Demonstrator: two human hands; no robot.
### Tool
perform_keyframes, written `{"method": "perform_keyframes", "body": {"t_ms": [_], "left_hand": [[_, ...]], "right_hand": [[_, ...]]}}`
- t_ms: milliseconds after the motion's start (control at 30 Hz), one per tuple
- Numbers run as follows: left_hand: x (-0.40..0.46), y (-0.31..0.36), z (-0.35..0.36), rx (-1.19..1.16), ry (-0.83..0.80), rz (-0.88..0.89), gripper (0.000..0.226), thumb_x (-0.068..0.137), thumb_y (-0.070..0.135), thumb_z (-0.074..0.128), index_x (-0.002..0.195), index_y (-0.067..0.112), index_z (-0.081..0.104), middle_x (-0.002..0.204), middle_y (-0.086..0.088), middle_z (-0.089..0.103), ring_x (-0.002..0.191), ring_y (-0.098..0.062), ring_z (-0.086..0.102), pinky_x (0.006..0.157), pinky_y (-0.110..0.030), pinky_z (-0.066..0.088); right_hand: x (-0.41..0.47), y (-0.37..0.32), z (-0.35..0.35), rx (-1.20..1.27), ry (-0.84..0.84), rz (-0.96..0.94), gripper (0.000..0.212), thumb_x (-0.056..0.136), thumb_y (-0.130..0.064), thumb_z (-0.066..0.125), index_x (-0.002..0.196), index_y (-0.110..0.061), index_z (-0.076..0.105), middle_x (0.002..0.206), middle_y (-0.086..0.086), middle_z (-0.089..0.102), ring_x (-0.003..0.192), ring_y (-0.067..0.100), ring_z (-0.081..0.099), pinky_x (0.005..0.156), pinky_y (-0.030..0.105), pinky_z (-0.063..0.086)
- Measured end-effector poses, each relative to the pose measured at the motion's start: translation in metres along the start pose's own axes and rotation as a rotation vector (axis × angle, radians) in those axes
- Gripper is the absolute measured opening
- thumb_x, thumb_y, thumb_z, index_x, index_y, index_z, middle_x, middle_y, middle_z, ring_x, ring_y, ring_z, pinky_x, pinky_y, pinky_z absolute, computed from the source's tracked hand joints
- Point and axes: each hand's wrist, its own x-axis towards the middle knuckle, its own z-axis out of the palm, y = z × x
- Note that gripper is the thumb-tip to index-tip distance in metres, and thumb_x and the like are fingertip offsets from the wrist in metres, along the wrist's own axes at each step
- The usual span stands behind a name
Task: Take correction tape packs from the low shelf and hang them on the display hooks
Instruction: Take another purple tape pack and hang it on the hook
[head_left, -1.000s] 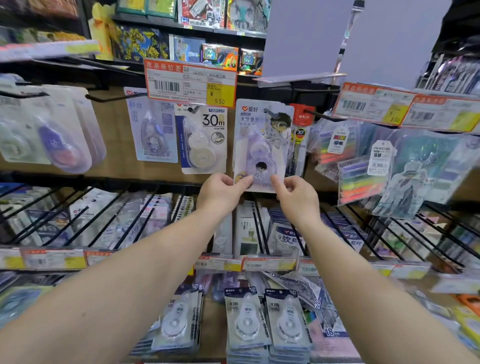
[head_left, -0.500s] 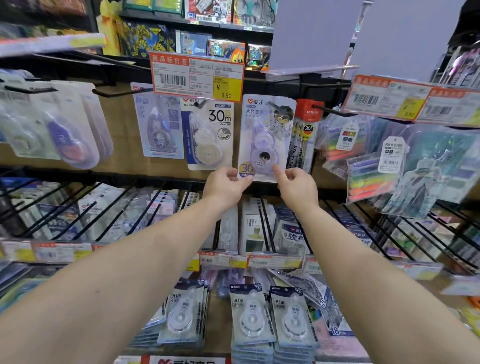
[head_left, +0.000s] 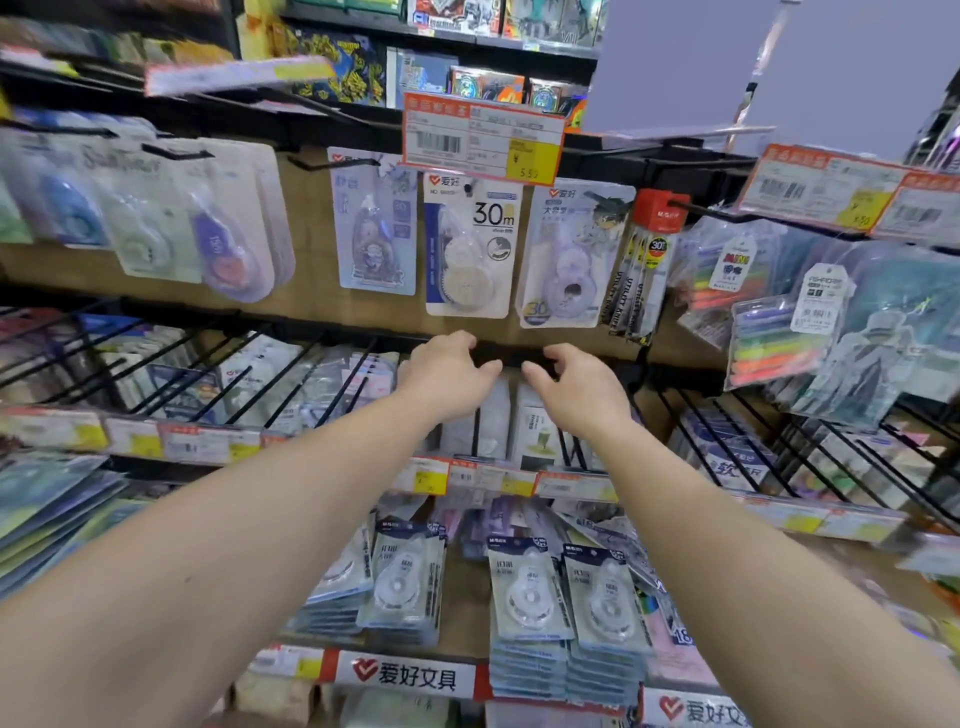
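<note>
A lilac correction tape pack (head_left: 566, 260) with a cartoon figure hangs on a display hook, beside a white 30 m pack (head_left: 470, 249) and a pale blue pack (head_left: 374, 234). My left hand (head_left: 447, 376) and my right hand (head_left: 576, 387) hover just below the lilac pack, apart from it, fingers loosely curled and holding nothing. On the low shelf lie stacks of grey-white correction tape packs (head_left: 527, 592), with more stacks (head_left: 400, 577) to their left.
An orange price tag (head_left: 483, 137) hangs over the hooks. Utility knives (head_left: 641, 270) and highlighter packs (head_left: 769, 332) hang to the right, more tape packs (head_left: 228, 228) to the left. Black wire hooks (head_left: 291, 374) jut forward in the middle row.
Both hands have let go of the lilac pack and dropped a little below it. The pack now hangs by itself on the hook.
</note>
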Motion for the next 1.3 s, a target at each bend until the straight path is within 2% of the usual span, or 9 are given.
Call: {"method": "perform_keyframes", "body": {"t_ms": [100,233,367,700,833,900,1000,1100,1300], "left_hand": [[-0.014,-0.024,-0.021,0.150,0.039,0.004,0.055,0.094,0.052,0.051,0.137,0.017,0.054,0.135,-0.010,0.058,0.126,-0.034,0.051,0.103,-0.044,0.044],[-0.037,-0.074,-0.057,0.262,0.094,-0.059,0.045,0.093,0.053,0.049,0.115,0.015,0.062,0.122,-0.015,0.062,0.118,-0.038,0.055,0.096,-0.042,0.045],[-0.069,-0.131,-0.106,0.345,0.129,-0.204,0.056,0.094,0.059,0.046,0.130,0.017,0.058,0.132,-0.015,0.059,0.124,-0.037,0.053,0.101,-0.042,0.044],[-0.163,-0.279,-0.230,0.473,0.304,-0.561,0.053,0.094,0.054,0.046,0.131,0.018,0.054,0.136,-0.012,0.056,0.127,-0.036,0.050,0.103,-0.044,0.043],[-0.190,-0.338,-0.266,0.473,0.317,-0.645,0.052,0.092,0.061,0.047,0.125,0.021,0.056,0.127,-0.009,0.059,0.121,-0.034,0.052,0.094,-0.044,0.043],[-0.199,-0.372,-0.281,0.482,0.318,-0.675,0.056,0.093,0.062,0.045,0.132,0.022,0.053,0.131,-0.009,0.057,0.124,-0.034,0.051,0.098,-0.045,0.042],[-0.207,-0.429,-0.304,0.487,0.322,-0.686,0.063,0.093,0.065,0.045,0.143,0.025,0.047,0.141,-0.005,0.054,0.130,-0.031,0.048,0.103,-0.045,0.040],[-0.209,-0.483,-0.330,0.506,0.294,-0.683,0.064,0.093,0.066,0.043,0.145,0.029,0.046,0.138,-0.005,0.056,0.128,-0.030,0.050,0.100,-0.043,0.042],[-0.203,-0.575,-0.376,0.531,0.192,-0.690,0.062,0.093,0.062,0.047,0.142,0.024,0.048,0.138,-0.008,0.054,0.129,-0.031,0.048,0.105,-0.044,0.042]], "right_hand": [[-0.012,-0.032,0.016,-0.096,-0.037,-0.101,0.059,0.092,-0.061,0.048,0.140,-0.027,0.050,0.135,0.004,0.060,0.125,0.029,0.053,0.101,0.045,0.047],[-0.031,-0.090,0.044,-0.140,-0.086,-0.257,0.056,0.094,-0.056,0.049,0.141,-0.025,0.050,0.135,0.007,0.060,0.125,0.032,0.050,0.100,0.042,0.045],[-0.047,-0.157,0.076,-0.109,-0.175,-0.409,0.055,0.096,-0.052,0.048,0.143,-0.024,0.048,0.136,0.008,0.058,0.126,0.033,0.048,0.100,0.041,0.041],[-0.116,-0.330,0.160,-0.058,-0.315,-0.780,0.054,0.094,-0.058,0.047,0.135,-0.023,0.053,0.132,0.008,0.060,0.122,0.033,0.053,0.095,0.042,0.049],[-0.140,-0.382,0.196,-0.018,-0.375,-0.835,0.052,0.095,-0.057,0.048,0.137,-0.027,0.051,0.125,0.003,0.063,0.121,0.032,0.054,0.095,0.045,0.049],[-0.148,-0.407,0.217,0.010,-0.383,-0.859,0.050,0.094,-0.056,0.049,0.134,-0.026,0.054,0.118,0.002,0.066,0.115,0.030,0.057,0.092,0.044,0.050],[-0.159,-0.447,0.253,0.047,-0.405,-0.881,0.051,0.095,-0.052,0.051,0.138,-0.026,0.054,0.129,0.000,0.063,0.121,0.025,0.055,0.095,0.038,0.049],[-0.168,-0.488,0.293,0.096,-0.428,-0.866,0.055,0.095,-0.052,0.053,0.142,-0.023,0.051,0.138,0.002,0.057,0.128,0.025,0.051,0.100,0.042,0.047],[-0.180,-0.550,0.372,0.082,-0.542,-0.737,0.048,0.096,-0.046,0.054,0.137,-0.020,0.055,0.126,0.006,0.064,0.115,0.026,0.059,0.090,0.041,0.053]]}}
